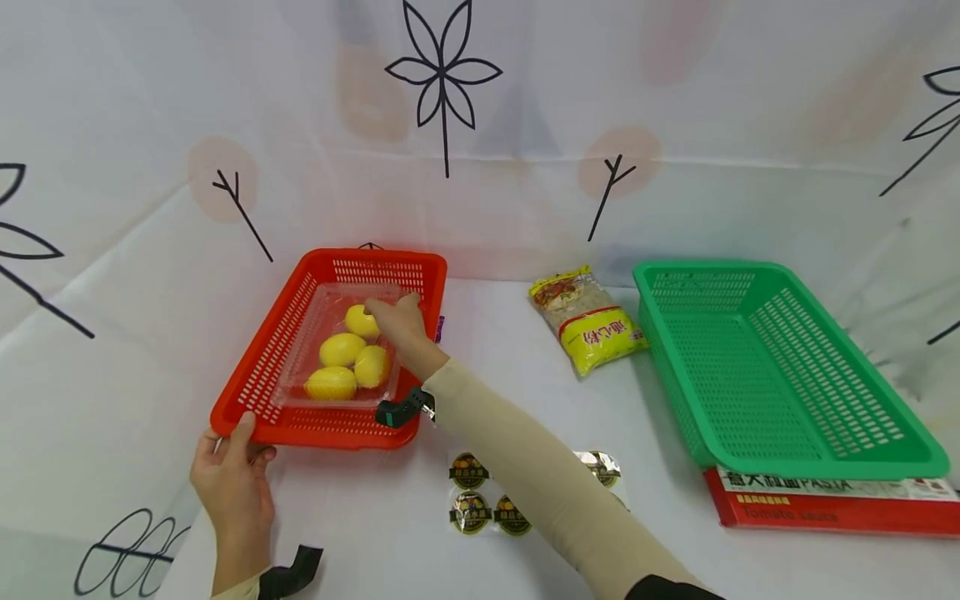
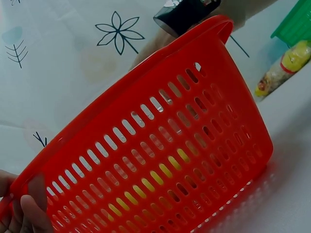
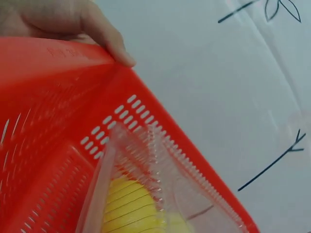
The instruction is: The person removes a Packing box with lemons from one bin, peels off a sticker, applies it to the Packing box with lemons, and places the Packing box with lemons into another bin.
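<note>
- Reaching into the red basket (image 1: 277,367), our right hand (image 1: 401,327) rests its fingers on the clear plastic box (image 1: 341,354) of lemons (image 1: 341,350); whether the fingers pinch the lid or only touch it we cannot tell.
- The box lies inside the red basket, flat on its floor, with four lemons showing through the lid; the right wrist view shows the ribbed clear plastic (image 3: 146,160) over yellow fruit.
- Our left hand (image 1: 234,479) grips the near left corner of the red basket, thumb over the rim, we judge to keep it from sliding while the other hand works inside.
- To the right of the red basket lies a packet of noodles (image 1: 588,321), and further right a green basket (image 1: 780,367) sits propped on a red pasta box (image 1: 832,504).
- Just in front of the red basket, round stickers (image 1: 480,500) lie on the white cloth (image 1: 495,375).
</note>
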Available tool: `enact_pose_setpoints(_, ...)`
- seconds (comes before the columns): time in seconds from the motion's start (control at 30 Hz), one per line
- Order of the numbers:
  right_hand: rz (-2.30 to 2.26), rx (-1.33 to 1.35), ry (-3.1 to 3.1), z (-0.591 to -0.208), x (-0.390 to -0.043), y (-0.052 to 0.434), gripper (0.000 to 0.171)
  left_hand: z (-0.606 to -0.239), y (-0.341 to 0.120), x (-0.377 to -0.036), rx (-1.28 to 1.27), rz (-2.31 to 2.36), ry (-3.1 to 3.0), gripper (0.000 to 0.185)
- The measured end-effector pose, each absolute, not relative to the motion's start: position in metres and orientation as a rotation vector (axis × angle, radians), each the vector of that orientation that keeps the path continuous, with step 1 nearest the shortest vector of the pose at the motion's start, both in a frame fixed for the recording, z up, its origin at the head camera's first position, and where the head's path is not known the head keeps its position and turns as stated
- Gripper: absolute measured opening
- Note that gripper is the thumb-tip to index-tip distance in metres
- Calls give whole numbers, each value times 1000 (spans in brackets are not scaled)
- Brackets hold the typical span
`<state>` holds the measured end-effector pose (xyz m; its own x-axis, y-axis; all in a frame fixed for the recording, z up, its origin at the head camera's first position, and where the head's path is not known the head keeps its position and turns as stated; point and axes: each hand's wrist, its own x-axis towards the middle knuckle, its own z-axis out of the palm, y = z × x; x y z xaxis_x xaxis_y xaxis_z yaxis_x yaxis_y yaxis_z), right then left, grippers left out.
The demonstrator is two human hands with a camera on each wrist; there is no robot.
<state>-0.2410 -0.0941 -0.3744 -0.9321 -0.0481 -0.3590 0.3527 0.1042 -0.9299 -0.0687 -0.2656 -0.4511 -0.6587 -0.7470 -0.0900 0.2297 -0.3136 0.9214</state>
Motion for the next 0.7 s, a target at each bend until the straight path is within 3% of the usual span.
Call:
enact_pose_setpoints(0.1,-1957,363,2021,-381,-242,-96,92,-451,-266,-69,690,-2020,-1287,49)
enact_pose_setpoints(0.3,-2046,416,1919,-390,-243,-99,45,-450,-267,-70,661,-2034,-1266,48)
enact_pose_setpoints(0.4,-2064,421,1911,-392,-242,-100,40,-450,-268,-70,647,-2035,-1266,48)
enact_pose_setpoints(0.5,-2038,446,1917,-393,-242,-100,49,-450,-267,-70,651,-2032,-1265,47)
enact_pose_setpoints(0.7,-1991,476,1909,-394,-243,-100,107,-451,-267,-69,658,-2033,-1261,45)
